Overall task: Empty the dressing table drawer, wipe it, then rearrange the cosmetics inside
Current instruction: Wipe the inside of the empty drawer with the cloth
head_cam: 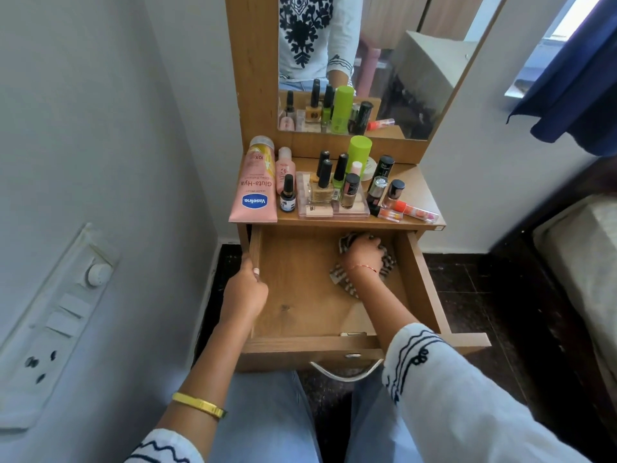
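Observation:
The wooden drawer (300, 315) of the dressing table is pulled out, and only a cloth lies in it. My right hand (364, 253) presses a striped grey-and-white cloth (340, 279) onto the drawer floor near the back right corner. My left hand (245, 290) grips the drawer's left side wall. The cosmetics stand on the tabletop (417, 192) above: a pink Vaseline tube (255, 188), several nail polish bottles (325, 182), a green-capped bottle (359, 152), a clear palette case (334, 210) and orange lip tubes (414, 210).
A mirror (400, 61) rises behind the tabletop. The white wall on the left carries a switch panel (56, 322). A bed edge (581, 262) sits at the right over dark floor tiles. A blue curtain (577, 81) hangs at upper right. The drawer's metal handle (347, 370) points toward my knees.

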### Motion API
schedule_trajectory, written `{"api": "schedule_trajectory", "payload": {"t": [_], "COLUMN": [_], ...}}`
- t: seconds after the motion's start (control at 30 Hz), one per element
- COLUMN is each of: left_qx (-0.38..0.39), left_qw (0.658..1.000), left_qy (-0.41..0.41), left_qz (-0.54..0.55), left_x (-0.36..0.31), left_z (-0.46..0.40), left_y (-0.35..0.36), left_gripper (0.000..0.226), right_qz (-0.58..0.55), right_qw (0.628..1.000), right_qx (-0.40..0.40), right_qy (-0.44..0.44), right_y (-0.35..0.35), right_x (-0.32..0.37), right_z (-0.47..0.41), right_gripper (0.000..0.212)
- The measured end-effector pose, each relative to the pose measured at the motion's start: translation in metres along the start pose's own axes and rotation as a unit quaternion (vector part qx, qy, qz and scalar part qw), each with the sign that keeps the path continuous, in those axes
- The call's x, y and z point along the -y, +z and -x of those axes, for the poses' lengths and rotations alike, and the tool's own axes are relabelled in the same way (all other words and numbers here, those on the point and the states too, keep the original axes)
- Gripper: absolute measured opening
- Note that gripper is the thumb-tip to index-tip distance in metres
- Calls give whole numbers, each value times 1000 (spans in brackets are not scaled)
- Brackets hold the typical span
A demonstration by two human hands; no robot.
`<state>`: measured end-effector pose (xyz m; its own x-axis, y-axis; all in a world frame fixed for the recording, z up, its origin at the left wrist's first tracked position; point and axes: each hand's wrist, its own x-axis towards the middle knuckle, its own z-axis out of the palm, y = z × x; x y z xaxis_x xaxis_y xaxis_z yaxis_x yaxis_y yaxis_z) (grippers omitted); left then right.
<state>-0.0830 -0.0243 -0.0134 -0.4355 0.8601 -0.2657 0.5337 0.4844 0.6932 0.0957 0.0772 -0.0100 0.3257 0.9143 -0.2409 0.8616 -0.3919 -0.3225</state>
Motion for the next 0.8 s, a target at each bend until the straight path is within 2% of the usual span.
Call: {"api": "schedule_trajectory", "payload": {"t": [0.1, 0.17, 0.2, 0.27, 0.37, 0.43, 0.47, 0.53, 0.63, 0.7, 0.8], "left_qx": [10, 9, 7, 1, 1, 3, 4, 5, 3, 5, 5], "left_qw": [1000, 1000, 1000, 1000, 1000, 1000, 1000, 1000, 999, 999, 1000], "left_qy": [2, 0, -2, -2, 2, 11, 12, 10, 13, 14, 17], "left_qz": [-8, -12, -15, -25, -22, -19, -20, -26, -47, -46, -24], "left_x": [-2, -2, -2, -3, -3, -2, -2, -1, 0, 0, 3], "left_z": [0, 0, 0, -1, -1, 0, 0, -1, -2, -4, -5], "left_y": [-1, -1, -1, -1, 1, 1, 1, 0, 1, 2, 2], "left_gripper": [52, 53, 54, 55, 57, 57, 56, 56, 58, 58, 55], "right_qz": [-157, -277, -345, -486, -618, -665, -677, -664, -581, -536, -396], "right_qw": [986, 956, 931, 854, 736, 684, 672, 697, 786, 826, 915], "right_qx": [-24, -45, -59, -102, -186, -213, -215, -200, -186, -160, -66], "right_qy": [55, 85, 107, 157, 205, 210, 208, 186, 104, 67, -25], "right_y": [-6, -12, -15, -16, -13, -12, -9, 0, 20, 29, 41], "right_x": [10, 8, 5, -2, 0, 10, 16, 27, 36, 37, 49], "right_z": [-6, -11, -13, -14, -11, -12, -12, -9, -4, -2, 7], "right_gripper": [62, 60, 56, 50, 59, 61, 61, 63, 77, 80, 55]}}
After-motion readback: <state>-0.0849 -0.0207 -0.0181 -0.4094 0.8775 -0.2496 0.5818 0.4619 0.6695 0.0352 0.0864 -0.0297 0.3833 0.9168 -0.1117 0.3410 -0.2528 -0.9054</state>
